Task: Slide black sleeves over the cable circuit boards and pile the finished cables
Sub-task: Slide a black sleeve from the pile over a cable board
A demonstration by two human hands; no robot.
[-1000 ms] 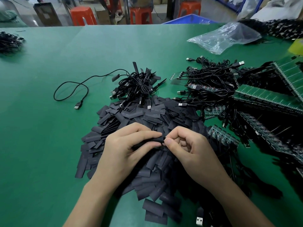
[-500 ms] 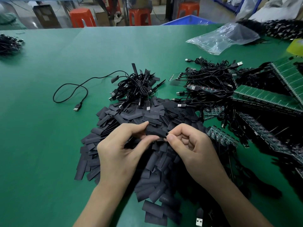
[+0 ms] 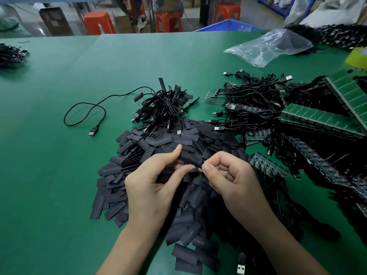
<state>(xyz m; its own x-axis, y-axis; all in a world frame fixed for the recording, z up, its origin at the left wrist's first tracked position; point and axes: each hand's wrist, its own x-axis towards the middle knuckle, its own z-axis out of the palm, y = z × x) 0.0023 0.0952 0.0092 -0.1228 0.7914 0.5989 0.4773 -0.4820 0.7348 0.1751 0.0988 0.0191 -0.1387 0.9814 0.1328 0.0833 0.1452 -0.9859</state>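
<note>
Green table (image 3: 49, 175) in a workshop, orange stools (image 3: 99, 22) and a blue bin (image 3: 228, 25) behind its far edge. Mid-table, a big sleeve pile (image 3: 123, 175) of flat black pieces is spread under both hands. The left hand (image 3: 151, 187) pinches one black sleeve (image 3: 188, 157) between thumb and forefinger, lifted just above the pile. The right hand (image 3: 232, 181) has its fingers curled, with thumb and forefinger pinched at the sleeve's right end; whether a board is inside the sleeve cannot be told. Just beyond the sleeve pile and touching its far edge lies a bundle of finished cables (image 3: 164, 104) with USB plugs sticking out. One loose cable (image 3: 85, 112) loops off to its left on bare table. To the right is a tangle of unsleeved cables (image 3: 252, 102), beside and partly over green circuit board panels (image 3: 317, 120) stacked at angles. A clear plastic bag (image 3: 268, 46) lies far right, with a yellow tape roll (image 3: 357, 56) at the right edge. A small cable bundle (image 3: 11, 55) is at the far left, well apart. A USB plug (image 3: 240, 266) lies near the bottom by the right forearm.
</note>
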